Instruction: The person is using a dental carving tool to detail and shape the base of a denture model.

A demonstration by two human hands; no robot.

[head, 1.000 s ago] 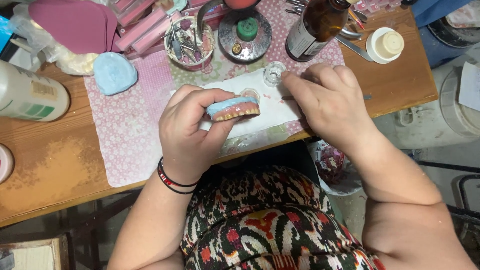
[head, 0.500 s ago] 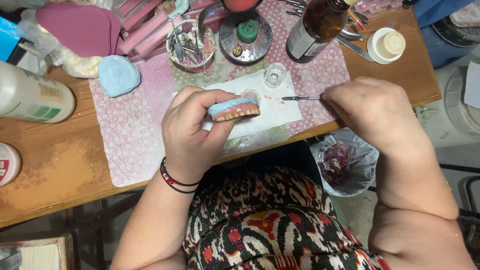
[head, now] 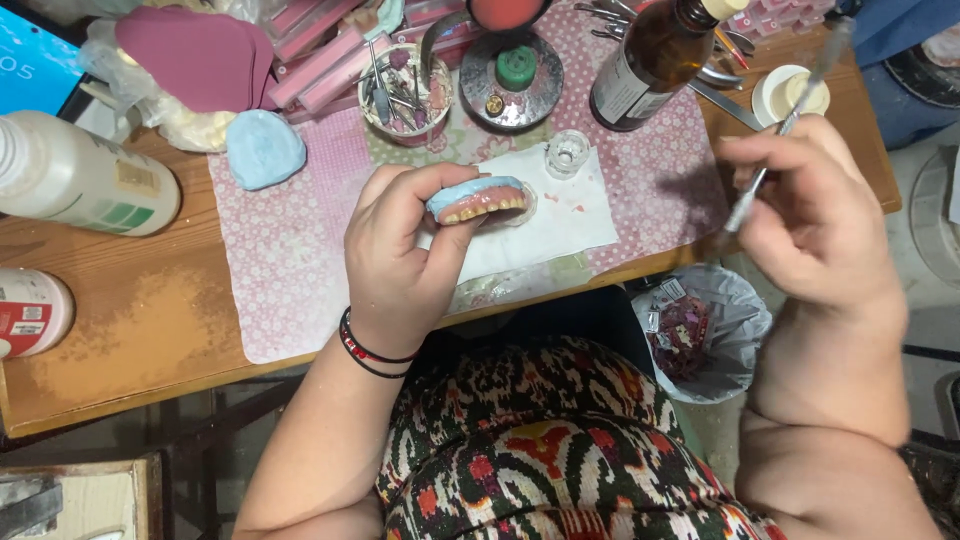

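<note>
- Nearest, the left hand [head: 400, 260] is curled shut around a denture model [head: 478, 198] — pink gum, a row of pale teeth, a light-blue base — thumb beneath, fingers wrapped over the top, teeth facing the person. It is held just above the white paper sheet [head: 570, 215] on the surface [head: 150, 320].
- The right hand [head: 810, 220] is lifted well off to the side, its fingers pinched on a slim metal instrument [head: 790, 125] that slants up and away; the tip is blurred.
- To work the wax well, it seems best to keep the model braced steady, teeth toward the eye, and bring the tool in lightly — small strokes along the gum line.
- Farther back stand a small clear glass dish [head: 567, 152], a cup of tools [head: 405, 95], a brown bottle [head: 650, 60] and a blue cast [head: 264, 148].
- A lined waste bin [head: 700, 330] sits below the surface's edge.
</note>
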